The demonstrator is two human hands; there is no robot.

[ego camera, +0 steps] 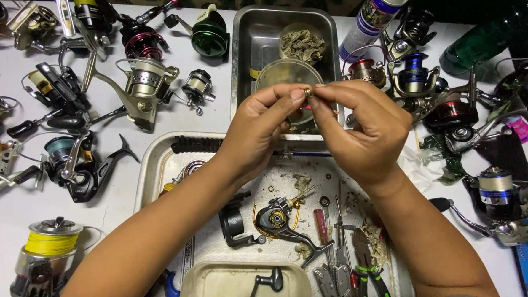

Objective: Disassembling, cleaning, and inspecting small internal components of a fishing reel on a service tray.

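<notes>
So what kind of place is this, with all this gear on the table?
Likely a fishing reel repair bench. Many spinning reels crowd the white table, a stripped reel body lies in a metal tray beside pliers, and both hands pinch a small brass part.

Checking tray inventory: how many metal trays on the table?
2. A deep steel pan at top centre behind the hands, holding a round container and a rag; a larger shallow tray under the forearms, holding reel parts and tools. A beige plastic tub sits at bottom centre, not counted.
</notes>
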